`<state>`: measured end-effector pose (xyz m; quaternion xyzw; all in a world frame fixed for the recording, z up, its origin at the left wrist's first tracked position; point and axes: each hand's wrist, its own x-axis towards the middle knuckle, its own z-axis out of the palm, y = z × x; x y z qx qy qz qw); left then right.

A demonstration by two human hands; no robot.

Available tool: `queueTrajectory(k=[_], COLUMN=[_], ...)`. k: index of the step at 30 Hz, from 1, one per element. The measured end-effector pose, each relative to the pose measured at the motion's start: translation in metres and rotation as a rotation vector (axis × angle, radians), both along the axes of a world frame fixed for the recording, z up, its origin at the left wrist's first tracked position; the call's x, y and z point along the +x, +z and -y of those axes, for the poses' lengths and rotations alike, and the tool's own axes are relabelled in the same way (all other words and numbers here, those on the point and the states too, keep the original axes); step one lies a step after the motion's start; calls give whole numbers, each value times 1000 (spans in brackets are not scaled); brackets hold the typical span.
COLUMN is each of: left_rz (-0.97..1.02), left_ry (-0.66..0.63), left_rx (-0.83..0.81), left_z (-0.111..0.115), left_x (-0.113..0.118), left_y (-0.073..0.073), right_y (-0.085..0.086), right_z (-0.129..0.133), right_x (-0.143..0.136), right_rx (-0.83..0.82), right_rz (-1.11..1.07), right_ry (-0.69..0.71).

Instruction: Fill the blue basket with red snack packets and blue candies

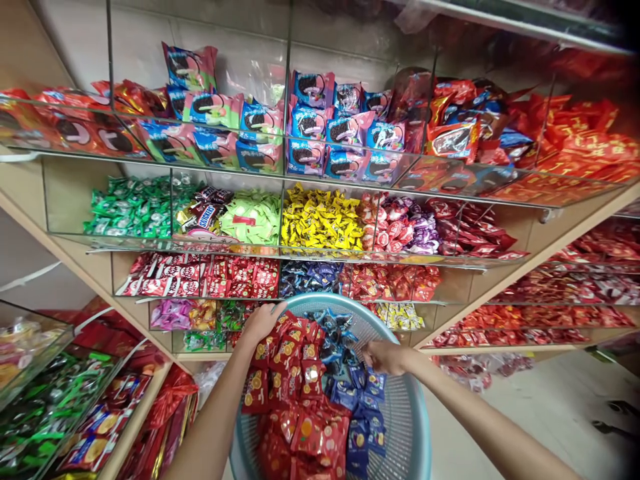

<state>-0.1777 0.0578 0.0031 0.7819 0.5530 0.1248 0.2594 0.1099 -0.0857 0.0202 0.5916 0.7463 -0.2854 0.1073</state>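
Turquoise basket [413, 410] holds red and blue packets [310, 433]; left hand [261, 325] grips rim [340, 297], right hand [387, 358], grasp unclear.

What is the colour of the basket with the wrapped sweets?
The basket is light greenish blue, best seen in the head view.

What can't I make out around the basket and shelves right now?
All in the head view:
- Basket: near side cut off by the bottom edge.
- Basket floor under the red packets: hidden by them.
- Right hand: fingertips too unclear to tell whether they grip anything.
- Yellow candies: lettering too small to read.
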Motion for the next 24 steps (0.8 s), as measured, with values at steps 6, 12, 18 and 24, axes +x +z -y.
queueTrajectory(k=[6, 12, 18, 24], left_rz=[-30, -25, -40, -42], left_ry=[4, 12, 28, 43], left_rx=[-26, -36, -41, -35], left_z=[1, 1, 1, 2], left_x=[0, 1, 1, 1], left_y=[3, 3, 3, 3], right_y=[-5, 32, 61, 44], right_z=[3, -38, -116, -167], right_x=[-11, -25, -81, -136], right_rx=[48, 381, 487, 447], right_rz=[117, 38, -56, 53], right_ry=[-28, -58, -121, -273])
